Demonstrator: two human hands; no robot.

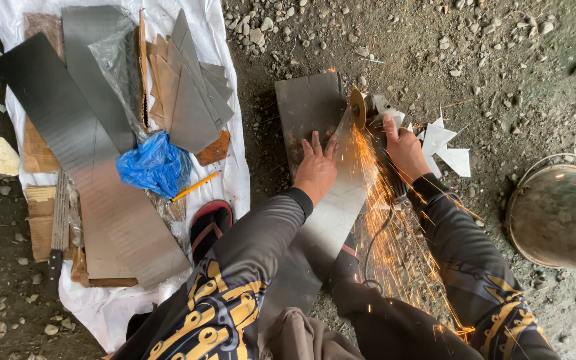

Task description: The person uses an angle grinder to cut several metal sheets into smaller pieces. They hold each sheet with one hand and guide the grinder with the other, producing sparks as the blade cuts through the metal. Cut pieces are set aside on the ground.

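Note:
My left hand (316,167) presses flat, fingers spread, on a long grey metal sheet (325,220) that lies across a dark steel plate (308,107) on the dirt. My right hand (403,150) grips an angle grinder (378,113). Its disc (357,108) meets the sheet's right edge just right of my left hand. Orange sparks (395,240) stream back toward me along my right sleeve.
A white tarp (235,167) at left carries long metal sheets (68,133), cut triangular pieces (191,100), cardboard, a blue plastic bag (155,163), a pencil (196,186) and a sandal (209,227). White offcuts (445,143) lie by the grinder. A metal bucket (558,213) stands at right.

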